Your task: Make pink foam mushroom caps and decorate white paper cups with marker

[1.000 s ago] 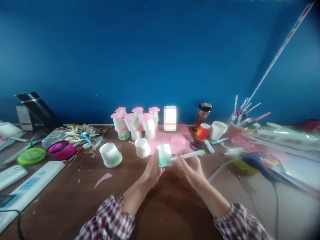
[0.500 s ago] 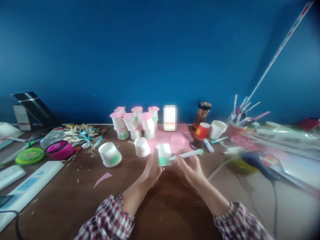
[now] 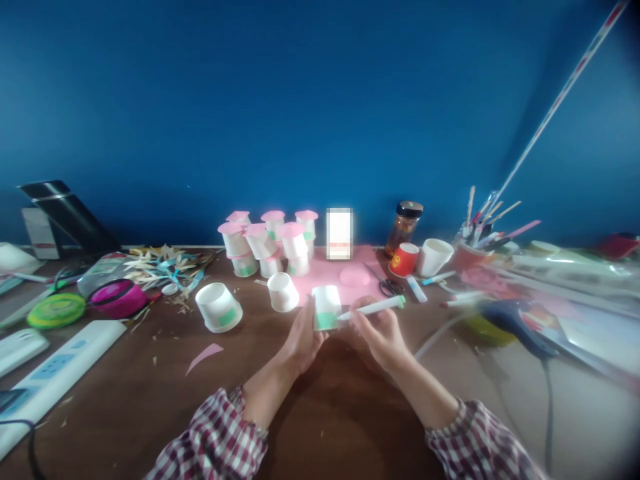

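My left hand (image 3: 303, 340) is wrapped round the side of a white paper cup (image 3: 326, 300) with a green band along its lower part. Between the fingers of my right hand (image 3: 380, 331) is a white marker (image 3: 377, 307) with a green end, its tip touching or very close to the green band. To the left stand two upturned cups, a bigger one (image 3: 219, 307) with a green patch and a smaller plain one (image 3: 283, 292). Behind them several stacked cups (image 3: 295, 243) carry pink paper tops.
Pink paper (image 3: 320, 277) lies behind the cup, with black-handled scissors (image 3: 390, 287) on its right edge. A red cup (image 3: 404, 260), a white cup (image 3: 436, 258) and a lidded jar (image 3: 405, 227) stand right. A power strip (image 3: 57, 367) and paper scraps (image 3: 167, 267) are left.
Both hands keep their hold on the cup and marker with hardly any movement. The whole view has shifted slightly.
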Demonstrator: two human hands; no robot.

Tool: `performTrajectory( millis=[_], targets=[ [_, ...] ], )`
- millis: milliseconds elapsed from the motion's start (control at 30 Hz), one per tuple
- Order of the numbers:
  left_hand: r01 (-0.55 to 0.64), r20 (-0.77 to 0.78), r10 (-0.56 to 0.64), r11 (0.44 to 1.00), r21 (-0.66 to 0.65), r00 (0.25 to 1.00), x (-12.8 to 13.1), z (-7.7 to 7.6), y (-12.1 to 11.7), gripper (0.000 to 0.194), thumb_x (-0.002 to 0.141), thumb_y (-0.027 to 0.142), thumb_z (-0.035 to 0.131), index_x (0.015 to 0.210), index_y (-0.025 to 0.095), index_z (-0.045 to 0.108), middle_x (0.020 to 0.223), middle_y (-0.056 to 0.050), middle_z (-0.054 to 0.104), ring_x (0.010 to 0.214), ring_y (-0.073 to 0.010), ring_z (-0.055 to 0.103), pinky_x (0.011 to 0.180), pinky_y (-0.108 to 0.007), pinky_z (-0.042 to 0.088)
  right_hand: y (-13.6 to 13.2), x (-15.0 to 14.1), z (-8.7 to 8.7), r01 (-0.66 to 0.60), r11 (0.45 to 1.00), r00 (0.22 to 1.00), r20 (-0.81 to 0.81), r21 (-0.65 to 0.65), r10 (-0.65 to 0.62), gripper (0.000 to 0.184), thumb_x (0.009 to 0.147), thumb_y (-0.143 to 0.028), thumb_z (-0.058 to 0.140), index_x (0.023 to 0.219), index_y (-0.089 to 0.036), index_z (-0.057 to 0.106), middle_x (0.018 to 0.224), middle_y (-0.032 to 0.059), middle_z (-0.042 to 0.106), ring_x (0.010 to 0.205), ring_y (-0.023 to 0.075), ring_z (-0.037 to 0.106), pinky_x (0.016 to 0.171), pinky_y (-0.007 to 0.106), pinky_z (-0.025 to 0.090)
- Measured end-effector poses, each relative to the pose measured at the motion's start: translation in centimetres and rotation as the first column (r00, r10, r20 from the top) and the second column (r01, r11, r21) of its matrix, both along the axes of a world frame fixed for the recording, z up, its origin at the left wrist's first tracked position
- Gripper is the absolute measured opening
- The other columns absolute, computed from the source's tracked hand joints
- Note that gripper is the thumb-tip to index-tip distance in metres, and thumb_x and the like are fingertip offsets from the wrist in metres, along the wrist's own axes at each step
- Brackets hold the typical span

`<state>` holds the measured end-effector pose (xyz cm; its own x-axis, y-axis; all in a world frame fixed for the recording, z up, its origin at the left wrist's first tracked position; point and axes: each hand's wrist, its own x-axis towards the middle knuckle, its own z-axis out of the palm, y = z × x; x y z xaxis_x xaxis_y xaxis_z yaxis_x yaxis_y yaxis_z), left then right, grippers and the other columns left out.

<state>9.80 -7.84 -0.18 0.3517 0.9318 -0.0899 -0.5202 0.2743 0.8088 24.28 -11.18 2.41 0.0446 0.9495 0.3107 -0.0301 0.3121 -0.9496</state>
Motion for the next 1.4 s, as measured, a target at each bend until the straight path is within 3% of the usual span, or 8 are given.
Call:
performTrajectory(
  millis=[400, 667, 867, 1400],
  targets=[
    [-0.02, -0.017, 0.02, 1.0, -0.003, 1.0, 0.0, -0.6, 0.1, 0.054, 0.082, 0.063, 0.04, 0.101, 0.017, 0.061, 0.072, -0.003, 0.061, 0.065, -0.016, 0.053, 0.064, -0.029, 0.041, 0.0, 0.1, -0.2, -0.033, 0.999, 0.999, 0.006, 0.002, 0.033, 0.018, 0.08, -0.034, 0.061, 0.076, -0.017, 0.057, 0.06, -0.0022, 0.049, 0.053, 0.0091, 0.042, 0.05, 0.022, 0.036],
    [-0.021, 0.002, 0.021, 1.0, -0.004, 1.0, 0.1, -0.2, 0.0, 0.047, 0.083, 0.06, 0.044, 0.095, 0.018, 0.061, 0.079, -0.006, 0.065, 0.077, -0.0205, 0.058, 0.069, -0.032, 0.044, 0.0, 0.2, -0.1, -0.054, 0.998, 0.996, 0.068, 0.011, 0.053, 0.021, 0.082, -0.036, 0.06, 0.073, -0.017, 0.057, 0.058, -0.0025, 0.045, 0.052, 0.0086, 0.037, 0.047, 0.021, 0.032],
    [0.001, 0.029, -0.001, 1.0, -0.011, 1.0, 0.2, 0.1, 0.0, 0.047, 0.083, 0.059, 0.045, 0.097, 0.016, 0.06, 0.087, -0.007, 0.067, 0.085, -0.0215, 0.06, 0.076, -0.033, 0.046, 0.2, -0.1, -0.3, -0.003, 1.0, 0.995, -0.095, -0.017, 0.001, 0.022, 0.08, -0.038, 0.062, 0.078, -0.017, 0.056, 0.056, -0.0038, 0.047, 0.05, 0.0085, 0.04, 0.049, 0.021, 0.036],
    [0.001, 0.037, -0.001, 1.0, -0.013, 0.999, 0.3, 0.5, -0.2, 0.051, 0.081, 0.062, 0.044, 0.095, 0.016, 0.061, 0.088, -0.009, 0.067, 0.081, -0.021, 0.061, 0.073, -0.032, 0.046, 0.0, -0.3, 0.1, 0.005, 1.0, 0.996, -0.089, -0.027, -0.007, 0.022, 0.078, -0.038, 0.064, 0.075, -0.018, 0.056, 0.056, -0.0029, 0.05, 0.051, 0.0095, 0.044, 0.051, 0.022, 0.04]
  ],
)
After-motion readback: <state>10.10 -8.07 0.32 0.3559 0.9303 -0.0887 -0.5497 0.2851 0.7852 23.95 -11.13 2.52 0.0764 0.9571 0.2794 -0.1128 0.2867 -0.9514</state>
